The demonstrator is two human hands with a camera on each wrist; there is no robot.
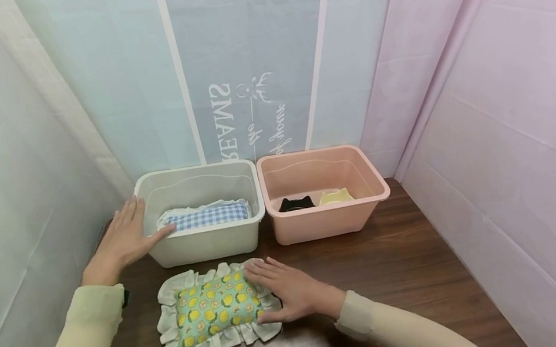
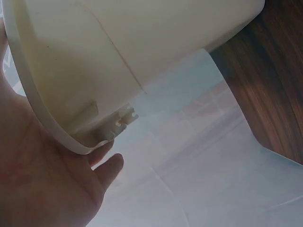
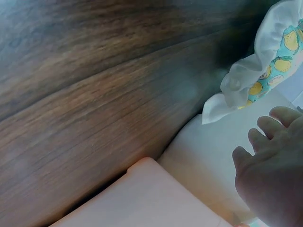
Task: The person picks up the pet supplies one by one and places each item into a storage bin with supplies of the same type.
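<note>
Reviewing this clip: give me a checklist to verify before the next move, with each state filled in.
1. Left hand at the white bin's left rim: ok.
2. White bin standing upright: ok.
3. Blue-checked cushion inside the white bin: ok.
4. Right hand curled round the lemon cushion: not ok; its fingers extend over the right edge.
5. Lemon cushion inside a bin: not ok; it is in front of the white one.
6. Whether anything lies under the lemon cushion: cannot tell; its underside is hidden.
</note>
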